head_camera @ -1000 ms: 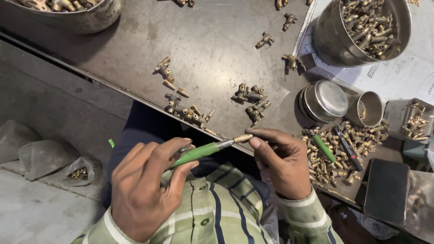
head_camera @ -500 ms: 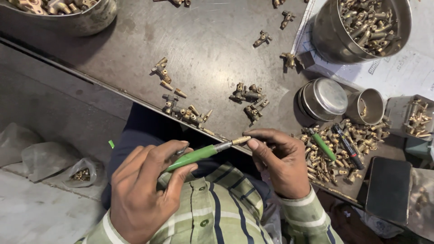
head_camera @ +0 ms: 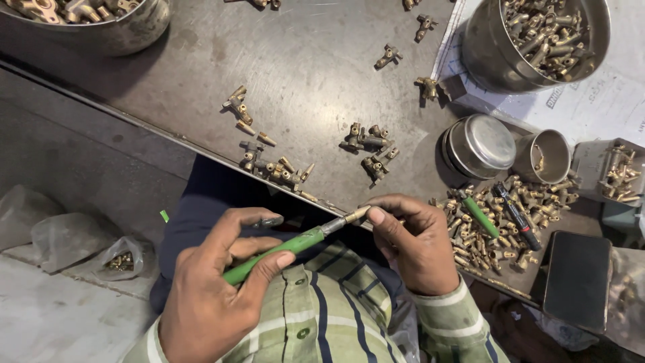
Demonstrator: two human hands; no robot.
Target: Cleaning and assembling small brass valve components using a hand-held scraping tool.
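Observation:
My left hand (head_camera: 215,296) grips a green-handled screwdriver (head_camera: 282,247) that points up and to the right. Its metal tip meets a small brass fitting (head_camera: 357,215) pinched between the thumb and fingers of my right hand (head_camera: 413,245). Both hands hover over my lap, just below the near edge of the metal worktable (head_camera: 316,74). Loose brass fittings (head_camera: 275,168) lie in small clusters on the table above my hands.
A steel bowl (head_camera: 510,54) full of brass parts stands at the upper right, another bowl (head_camera: 127,27) at the upper left. Two small tins (head_camera: 480,144), a heap of brass pieces with a green tool and a dark pen (head_camera: 517,218), and a black phone (head_camera: 578,279) lie to the right. Plastic bags (head_camera: 67,242) rest on the floor.
Both hands have stayed nearly in place, the screwdriver tip still against the brass fitting; only slight shifts of the fingers show.

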